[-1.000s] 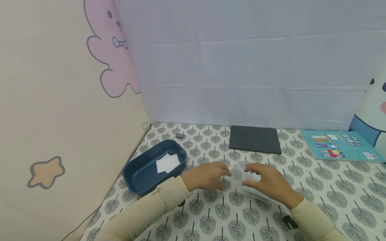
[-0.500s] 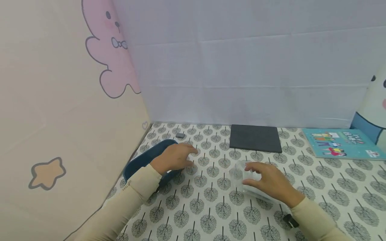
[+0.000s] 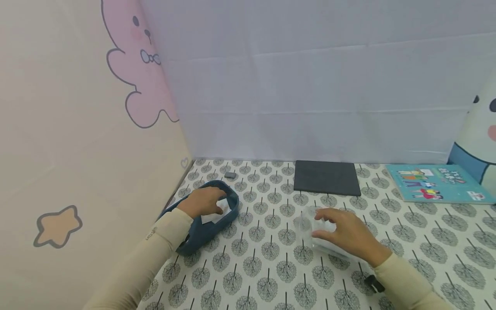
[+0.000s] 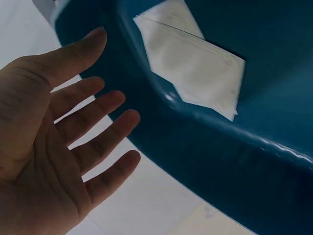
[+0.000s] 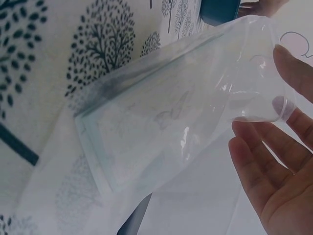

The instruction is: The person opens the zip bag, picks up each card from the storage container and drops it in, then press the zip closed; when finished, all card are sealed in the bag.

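Observation:
My left hand (image 3: 204, 202) hovers over a dark blue plastic basin (image 3: 207, 236) at the left of the table. In the left wrist view its fingers are spread and relaxed, holding nothing. Beside them, flat white paper-like packets (image 4: 195, 66) lie on the basin floor, apart from the hand. Right of centre, my right hand (image 3: 346, 232) holds a clear plastic bag (image 5: 161, 107) near its mouth. One fingertip shows through the film, while the thumb stands apart from the fingers. Something flat and pale lies inside the bag; its kind is unclear.
A black flat board (image 3: 327, 178) lies at the back of the table, with a turquoise picture book (image 3: 438, 183) to its right. Behind the basin sits a small grey block (image 3: 230, 175). Hanging cloths line the left and back.
My left hand has moved left, away from the plastic bag, and is now over the basin beside the white packets. The right hand has stayed in place with the bag.

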Demonstrator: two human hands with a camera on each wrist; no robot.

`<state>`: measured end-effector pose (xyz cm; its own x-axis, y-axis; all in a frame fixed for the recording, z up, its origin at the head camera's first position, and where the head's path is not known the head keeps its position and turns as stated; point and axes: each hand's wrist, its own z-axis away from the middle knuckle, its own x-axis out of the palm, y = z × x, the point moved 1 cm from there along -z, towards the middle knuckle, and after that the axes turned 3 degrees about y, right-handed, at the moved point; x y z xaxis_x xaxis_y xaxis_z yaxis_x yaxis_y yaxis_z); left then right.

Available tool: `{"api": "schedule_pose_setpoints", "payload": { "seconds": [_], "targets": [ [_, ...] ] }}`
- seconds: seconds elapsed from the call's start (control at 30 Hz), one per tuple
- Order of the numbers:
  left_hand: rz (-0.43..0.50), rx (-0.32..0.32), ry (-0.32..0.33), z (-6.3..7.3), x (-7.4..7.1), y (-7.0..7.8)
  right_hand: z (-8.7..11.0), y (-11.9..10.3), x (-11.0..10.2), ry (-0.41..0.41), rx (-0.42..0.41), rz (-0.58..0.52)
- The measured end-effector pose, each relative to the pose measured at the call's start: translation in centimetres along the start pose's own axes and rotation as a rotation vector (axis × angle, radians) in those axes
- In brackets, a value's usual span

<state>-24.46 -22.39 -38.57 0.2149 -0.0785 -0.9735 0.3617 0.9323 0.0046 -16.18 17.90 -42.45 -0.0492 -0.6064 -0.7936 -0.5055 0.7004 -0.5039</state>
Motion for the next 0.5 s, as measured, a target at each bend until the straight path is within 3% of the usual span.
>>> {"api": "schedule_pose_setpoints", "payload": {
  "seconds": [0.23,0.37,0.5],
  "targets": [
    [0.086,-0.106,-0.104,-0.3,0.9,-2.5,0.2,0.1,-0.2,-0.013,0.017,-0.016],
    [0.097,-0.106,-0.147,-0.5,2.1,-3.6,0.4,0.2,-0.1,-0.008,0.017,-0.023],
    [0.082,-0.082,-0.138,-0.8,2.6,-4.0,0.3,0.2,-0.3,0.005,0.012,-0.005]
  ]
}}
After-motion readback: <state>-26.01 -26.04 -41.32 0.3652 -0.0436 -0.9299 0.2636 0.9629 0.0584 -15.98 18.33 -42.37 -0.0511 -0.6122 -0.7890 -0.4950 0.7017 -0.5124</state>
